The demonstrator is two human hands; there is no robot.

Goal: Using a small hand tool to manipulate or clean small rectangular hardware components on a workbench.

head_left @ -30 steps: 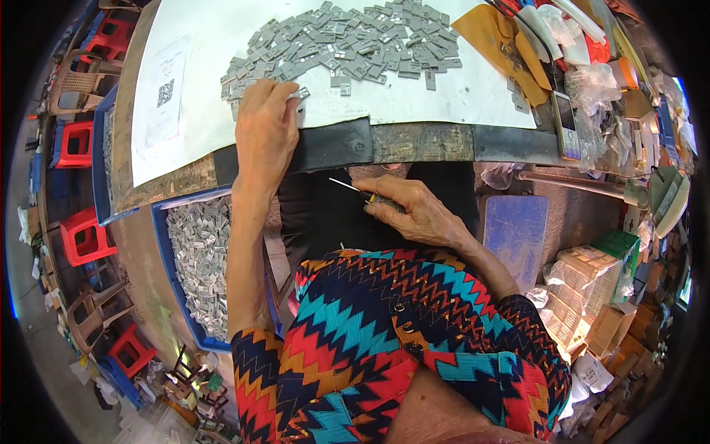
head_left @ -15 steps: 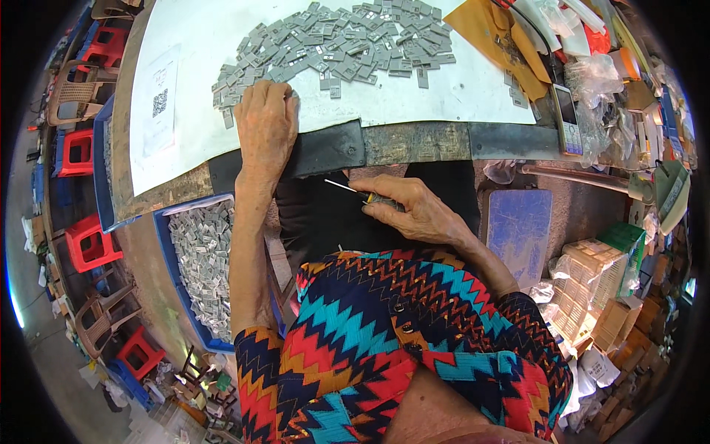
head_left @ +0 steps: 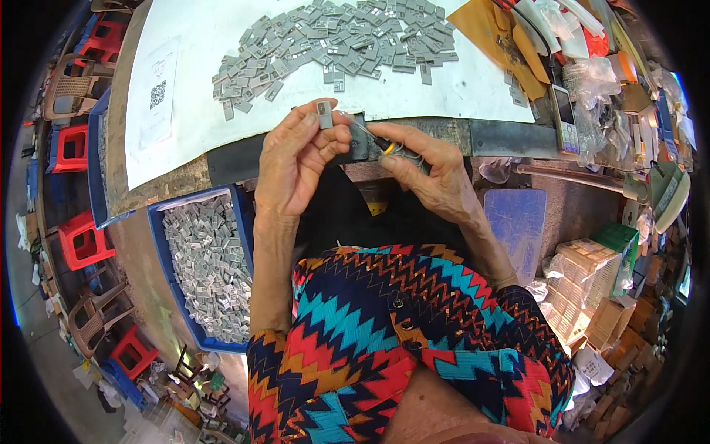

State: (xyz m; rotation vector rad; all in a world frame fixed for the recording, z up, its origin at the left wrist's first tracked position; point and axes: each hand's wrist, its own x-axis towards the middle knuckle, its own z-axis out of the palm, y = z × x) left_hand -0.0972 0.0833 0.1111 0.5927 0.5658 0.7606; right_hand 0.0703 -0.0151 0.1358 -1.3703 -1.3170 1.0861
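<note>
Flat grey piece, one: stood upright, pinched between thumb and finger of left grip, over near edge of counter. Screwdriver-like tool, one, yellow-collared: was wrapped in right grip, shaft toward piece; contact unclear. Similar grey pieces, many: lay heaped on white sheet, back from same edge.
</note>
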